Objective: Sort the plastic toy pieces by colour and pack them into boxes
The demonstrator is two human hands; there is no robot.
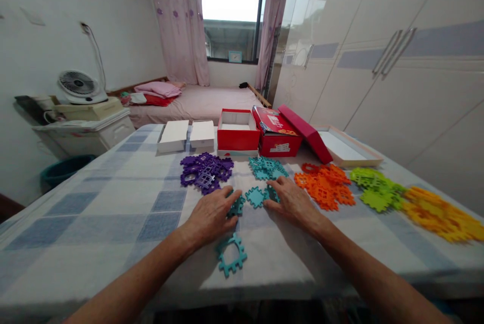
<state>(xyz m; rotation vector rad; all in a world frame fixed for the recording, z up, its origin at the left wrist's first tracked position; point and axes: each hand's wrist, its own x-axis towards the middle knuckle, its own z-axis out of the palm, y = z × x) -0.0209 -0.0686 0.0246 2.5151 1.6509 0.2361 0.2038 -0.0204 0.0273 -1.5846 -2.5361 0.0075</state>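
On the tablecloth, flat teal tile, toothed edges

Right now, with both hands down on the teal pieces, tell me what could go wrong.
1. The teal frame lies just behind the left hand, near the front edge of the table; a forearm drawing back could push it off.
2. The right hand sits close to the orange pile; a sideways sweep might mix the colours.
3. The yellow pile lies near the table's right edge and could spill if bumped.
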